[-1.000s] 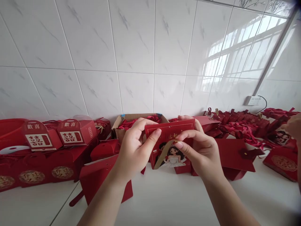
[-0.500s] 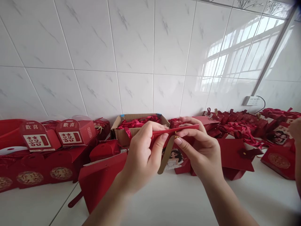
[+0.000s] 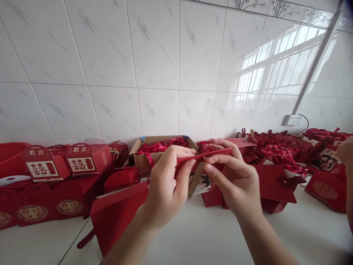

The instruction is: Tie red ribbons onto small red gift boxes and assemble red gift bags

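Observation:
My left hand [image 3: 168, 184] is closed on the left part of a red gift box flap [image 3: 190, 157], thumb below and fingers above. My right hand [image 3: 237, 176] grips the flap's right part. Its thumb and index finger pinch at a small brass fastener [image 3: 204, 159] under the flap. From there hangs a strap [image 3: 196, 178] with a tan-gold side showing. Below and behind it is a printed bride picture [image 3: 204, 183] on red card; I cannot tell whether it belongs to the held box. The fingers hide much of the flap.
A carton of red ribbons [image 3: 162, 139] stands against the tiled wall. To the left are double-happiness boxes [image 3: 42, 167] and a folded red box [image 3: 118, 213]. Several red boxes [image 3: 275, 180] fill the right side, near a power socket [image 3: 292, 120]. Another person's hand [image 3: 346, 156] shows at the right edge.
The strap has swung away so that less of it shows below the flap. Both hands keep their grip on the flap. The view has tilted up slightly.

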Available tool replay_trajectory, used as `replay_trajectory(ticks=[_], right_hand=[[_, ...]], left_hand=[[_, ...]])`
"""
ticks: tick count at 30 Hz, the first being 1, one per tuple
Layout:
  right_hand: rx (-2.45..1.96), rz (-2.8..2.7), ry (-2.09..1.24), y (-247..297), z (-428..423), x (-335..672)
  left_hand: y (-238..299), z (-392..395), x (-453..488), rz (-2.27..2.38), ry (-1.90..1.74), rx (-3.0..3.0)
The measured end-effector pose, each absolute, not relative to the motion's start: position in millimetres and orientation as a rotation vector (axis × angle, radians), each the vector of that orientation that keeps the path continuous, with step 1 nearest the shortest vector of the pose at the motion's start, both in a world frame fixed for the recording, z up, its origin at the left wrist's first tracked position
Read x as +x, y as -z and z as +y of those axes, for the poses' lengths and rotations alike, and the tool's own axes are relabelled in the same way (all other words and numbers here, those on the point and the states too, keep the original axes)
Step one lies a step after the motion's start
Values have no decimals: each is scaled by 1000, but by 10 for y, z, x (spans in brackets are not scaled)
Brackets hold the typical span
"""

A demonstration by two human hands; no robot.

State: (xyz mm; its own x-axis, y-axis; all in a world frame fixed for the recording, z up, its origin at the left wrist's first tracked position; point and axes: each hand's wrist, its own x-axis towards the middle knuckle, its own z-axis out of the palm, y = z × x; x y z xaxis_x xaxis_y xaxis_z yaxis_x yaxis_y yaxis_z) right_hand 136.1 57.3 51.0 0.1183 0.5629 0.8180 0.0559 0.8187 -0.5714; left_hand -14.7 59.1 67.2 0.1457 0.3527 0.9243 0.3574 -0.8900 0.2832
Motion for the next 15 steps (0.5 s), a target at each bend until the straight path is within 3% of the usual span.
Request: replay_trajectory(ticks=[15], right_hand=[[-530, -1359, -373, -510, 565, 1333]], left_hand=[[-639, 594, -123, -700, 1938, -2312]])
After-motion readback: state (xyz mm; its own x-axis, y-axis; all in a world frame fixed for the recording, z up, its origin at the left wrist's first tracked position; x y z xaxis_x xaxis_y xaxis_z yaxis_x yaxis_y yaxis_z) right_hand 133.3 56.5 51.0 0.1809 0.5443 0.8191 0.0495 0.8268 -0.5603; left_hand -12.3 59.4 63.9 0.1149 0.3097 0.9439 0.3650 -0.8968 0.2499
